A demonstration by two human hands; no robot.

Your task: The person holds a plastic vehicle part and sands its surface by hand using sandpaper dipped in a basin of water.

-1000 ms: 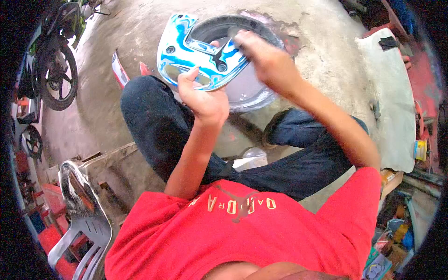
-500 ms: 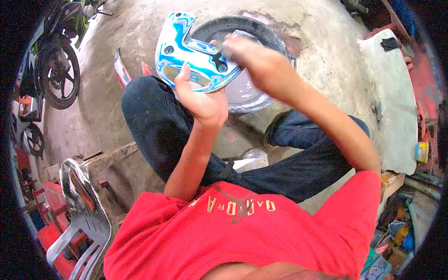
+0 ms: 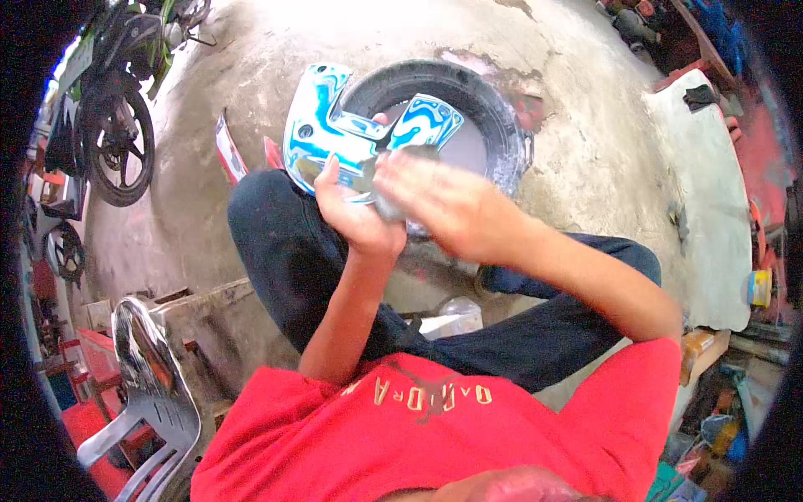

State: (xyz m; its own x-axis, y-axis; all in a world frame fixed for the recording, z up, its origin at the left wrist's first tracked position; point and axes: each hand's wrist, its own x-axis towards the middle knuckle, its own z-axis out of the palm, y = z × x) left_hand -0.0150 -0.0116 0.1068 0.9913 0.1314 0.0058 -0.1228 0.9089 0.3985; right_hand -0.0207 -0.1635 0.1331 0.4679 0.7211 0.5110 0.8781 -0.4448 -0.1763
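My left hand (image 3: 366, 219) grips a curved, glossy blue-and-white panel (image 3: 318, 138), perhaps a motorcycle fairing piece, from below, with the thumb over its near edge. A round hole shows near its left side. My right hand (image 3: 456, 201), slightly blurred, presses its fingers together over the panel's lower right part. Under those fingers is a small grey pad (image 3: 390, 207), mostly hidden. Beneath and behind the panel sits a round black basin (image 3: 506, 138) with cloudy whitish liquid (image 3: 473, 155) in it.
A motorcycle wheel (image 3: 117, 138) stands at the far left. Red-and-white panel pieces (image 3: 229, 149) lie beside my left knee. A grey plastic chair (image 3: 159, 376) is near left. On the right lies a pale slab (image 3: 711, 209), with a yellow tub (image 3: 759, 287) beside it.
My right hand has moved from the panel's upper right area down toward its near edge, fingers now flatter. My left hand keeps its hold. The view has shifted, so the scene sits slightly lower.
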